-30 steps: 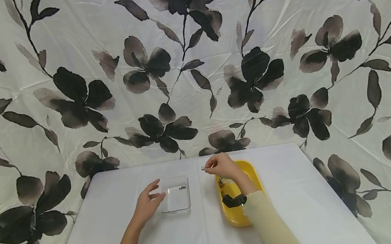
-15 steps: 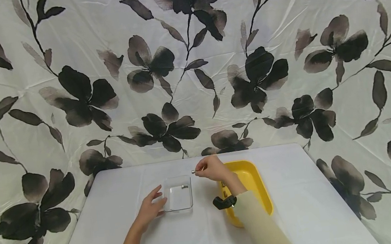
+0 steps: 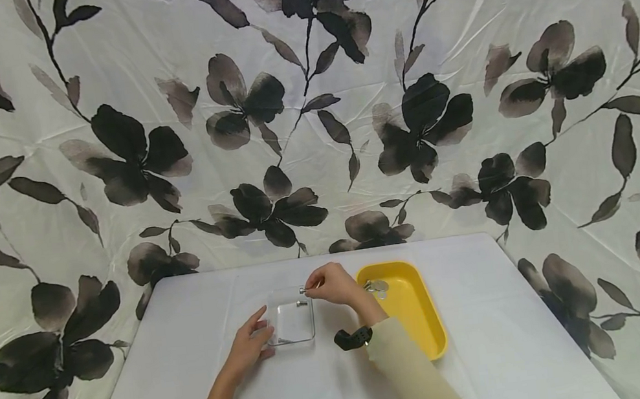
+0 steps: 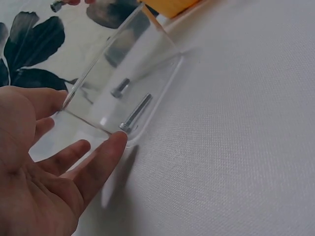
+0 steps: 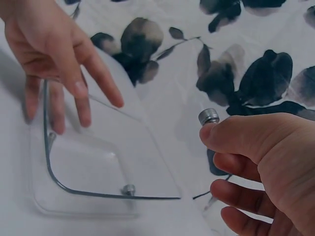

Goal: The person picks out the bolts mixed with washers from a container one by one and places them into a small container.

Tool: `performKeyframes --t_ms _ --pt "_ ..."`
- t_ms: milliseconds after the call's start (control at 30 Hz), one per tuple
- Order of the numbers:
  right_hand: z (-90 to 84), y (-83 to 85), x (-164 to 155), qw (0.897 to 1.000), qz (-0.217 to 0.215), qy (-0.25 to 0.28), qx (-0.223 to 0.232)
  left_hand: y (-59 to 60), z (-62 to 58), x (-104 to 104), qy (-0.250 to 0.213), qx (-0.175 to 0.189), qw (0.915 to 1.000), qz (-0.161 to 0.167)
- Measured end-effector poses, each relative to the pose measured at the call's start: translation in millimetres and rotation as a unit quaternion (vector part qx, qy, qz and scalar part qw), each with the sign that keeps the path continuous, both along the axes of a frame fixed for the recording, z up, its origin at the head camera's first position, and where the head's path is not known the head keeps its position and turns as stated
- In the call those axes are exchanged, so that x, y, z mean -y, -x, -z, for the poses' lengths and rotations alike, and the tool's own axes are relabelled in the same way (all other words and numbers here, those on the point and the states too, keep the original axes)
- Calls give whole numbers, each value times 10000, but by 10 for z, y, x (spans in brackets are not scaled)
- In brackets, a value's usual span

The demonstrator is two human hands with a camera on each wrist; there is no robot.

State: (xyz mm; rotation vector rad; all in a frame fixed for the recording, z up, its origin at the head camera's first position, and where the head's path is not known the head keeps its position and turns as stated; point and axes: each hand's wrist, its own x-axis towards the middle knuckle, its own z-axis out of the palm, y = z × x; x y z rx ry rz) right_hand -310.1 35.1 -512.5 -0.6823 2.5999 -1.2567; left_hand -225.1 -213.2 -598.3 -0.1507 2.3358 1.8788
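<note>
Nearest the camera, two pale sleeves are coming in from the six o'clock edge, each wrist wearing a black strap, and both are lying over the white table (image 3: pixel 487 338). The left hand (image 3: pixel 249 345) is resting at about seven o'clock of the table's middle, its fingers spread and nearly straight, the fingertips (image 4: pixel 117 140) touching the near left wall of the clear tray (image 3: pixel 291 319) without curling round it. Inside the tray two small metal bolts are lying on the floor: a longer bolt (image 4: pixel 135 112) close by the left fingertips, and a short bolt (image 4: pixel 119 87) further in, toward the tray's twelve o'clock side. At about one o'clock from the tray, the right hand (image 3: pixel 333 286) is hovering over its far right corner with the fingers curled, thumb and forefinger pinching a held bolt (image 3: pixel 304 289) whose round head is sticking out toward nine o'clock; in the right wrist view that head (image 5: pixel 208 116) is showing just above the fingertip, clear of the tray below. At three o'clock from the right hand, just beside it, the yellow tray (image 3: pixel 420 319) is sitting on the table, holding a small heap of metal parts (image 3: pixel 376 286) in its far left corner; what kind they are is too small to tell. Furthest off, from nine through twelve to three o'clock, a white cloth backdrop (image 3: pixel 309 96) printed with dark flowers is hanging behind the table.
</note>
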Motion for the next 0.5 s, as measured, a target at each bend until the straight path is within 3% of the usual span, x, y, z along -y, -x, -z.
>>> performKeyframes --t_ms 500 --pt "76 -25 180 9996 -107 123 229 1 65 -7 36 -36 9999 -156"
